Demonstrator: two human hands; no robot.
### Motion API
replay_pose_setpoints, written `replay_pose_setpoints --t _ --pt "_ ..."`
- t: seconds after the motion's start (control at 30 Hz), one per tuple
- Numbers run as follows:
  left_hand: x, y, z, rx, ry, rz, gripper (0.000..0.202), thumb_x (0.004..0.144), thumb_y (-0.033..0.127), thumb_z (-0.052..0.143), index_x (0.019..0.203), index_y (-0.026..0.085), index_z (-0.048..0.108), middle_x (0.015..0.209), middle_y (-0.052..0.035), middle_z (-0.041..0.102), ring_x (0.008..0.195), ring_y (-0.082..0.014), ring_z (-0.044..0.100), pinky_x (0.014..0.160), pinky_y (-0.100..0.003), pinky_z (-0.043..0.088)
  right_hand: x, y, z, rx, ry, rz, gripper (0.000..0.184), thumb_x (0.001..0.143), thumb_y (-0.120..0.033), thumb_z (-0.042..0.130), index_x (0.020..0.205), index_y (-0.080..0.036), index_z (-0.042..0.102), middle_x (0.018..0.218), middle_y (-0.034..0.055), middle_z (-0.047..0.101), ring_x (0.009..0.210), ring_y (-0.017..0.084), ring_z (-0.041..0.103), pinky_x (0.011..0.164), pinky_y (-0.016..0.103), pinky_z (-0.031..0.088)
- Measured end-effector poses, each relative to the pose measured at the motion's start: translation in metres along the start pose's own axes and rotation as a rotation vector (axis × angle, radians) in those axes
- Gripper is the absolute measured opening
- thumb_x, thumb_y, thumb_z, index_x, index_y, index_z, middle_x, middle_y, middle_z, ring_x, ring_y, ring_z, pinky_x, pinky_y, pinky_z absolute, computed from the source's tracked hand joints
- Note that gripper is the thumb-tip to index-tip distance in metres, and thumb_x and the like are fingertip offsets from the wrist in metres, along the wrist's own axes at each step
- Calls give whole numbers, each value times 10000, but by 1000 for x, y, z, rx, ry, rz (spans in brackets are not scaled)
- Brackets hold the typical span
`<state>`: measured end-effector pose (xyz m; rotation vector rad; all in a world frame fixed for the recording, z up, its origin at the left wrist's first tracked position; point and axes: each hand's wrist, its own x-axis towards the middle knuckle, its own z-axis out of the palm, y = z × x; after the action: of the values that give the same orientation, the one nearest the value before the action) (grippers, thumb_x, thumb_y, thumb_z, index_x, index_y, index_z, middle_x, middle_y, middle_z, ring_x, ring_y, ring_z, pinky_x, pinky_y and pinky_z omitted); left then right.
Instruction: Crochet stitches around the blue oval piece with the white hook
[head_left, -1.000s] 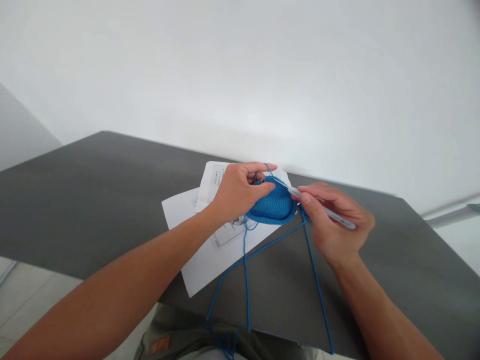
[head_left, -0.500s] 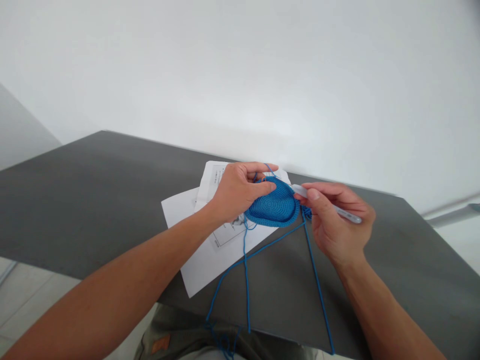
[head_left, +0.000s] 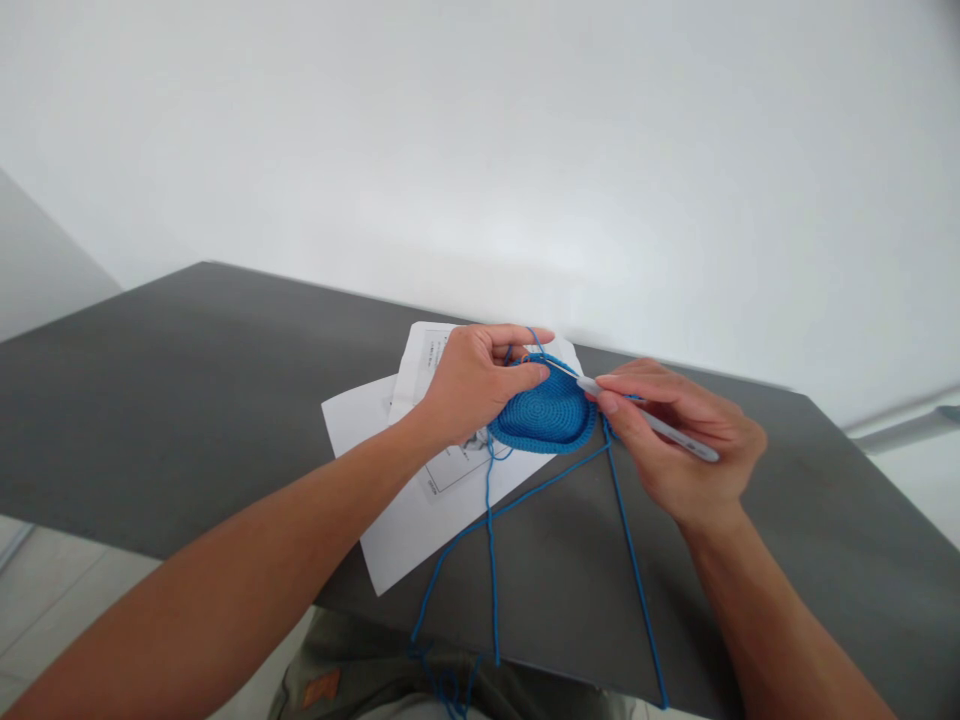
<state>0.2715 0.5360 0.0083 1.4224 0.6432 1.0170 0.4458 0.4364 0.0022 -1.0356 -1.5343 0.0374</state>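
Observation:
My left hand pinches the upper left edge of a round blue crochet piece, with blue yarn looped over its forefinger. My right hand grips a white crochet hook like a pencil; the hook's tip reaches the top edge of the blue piece by my left thumb. Strands of blue yarn hang from the work down over the table's near edge toward my lap.
White printed sheets of paper lie on the dark grey table under my hands. A white wall rises behind the table. Pale floor tiles show at the lower left, and grey trousers show below the table's edge.
My right hand drew the hook back to the right, then pushed its tip in again at the top edge of the blue piece. My left hand has barely moved.

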Motion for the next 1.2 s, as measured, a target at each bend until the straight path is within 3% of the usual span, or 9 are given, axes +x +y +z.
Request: replay_pose_setpoints --t 0.27,0.53,0.83,1.0,1.2 --pt "1 -3 0 102 25 86 437 709 222 794 1134 120 813 702 8 631 634 -115 510 562 -245 397 1 1 2 -61 -25 -151 350 834 -23 760 1075 -272 807 859 37 765 756 202 704 637 351 542" --pt "-3 3 6 177 69 144 392 743 180 747 1123 109 811 673 27 601 636 -111 505 600 -254 405 4 -2 1 -104 -75 -248 388 826 17 747 1114 -240 792 888 62 754 779 208 698 665 369 558" --pt "-3 0 7 316 130 214 379 790 180 688 1144 119 809 727 7 646 671 -132 551 661 -280 443 0 0 7 -189 -70 -277 355 831 17 740 1113 -195 776 930 90 764 822 219 708 712 377 578" --pt "-7 -1 11 351 78 221 393 811 172 663 1176 127 800 675 31 612 631 -120 510 678 -284 452 -1 0 10 -244 -83 -304 374 848 -1 733 1158 -208 758 954 85 767 829 211 709 734 382 585" --pt "-8 -2 13 280 50 251 404 806 183 701 1197 134 793 687 32 624 645 -120 519 697 -289 466 -3 -1 16 -141 15 -184 346 856 -17 742 1121 -235 781 929 62 772 801 189 702 683 351 550"
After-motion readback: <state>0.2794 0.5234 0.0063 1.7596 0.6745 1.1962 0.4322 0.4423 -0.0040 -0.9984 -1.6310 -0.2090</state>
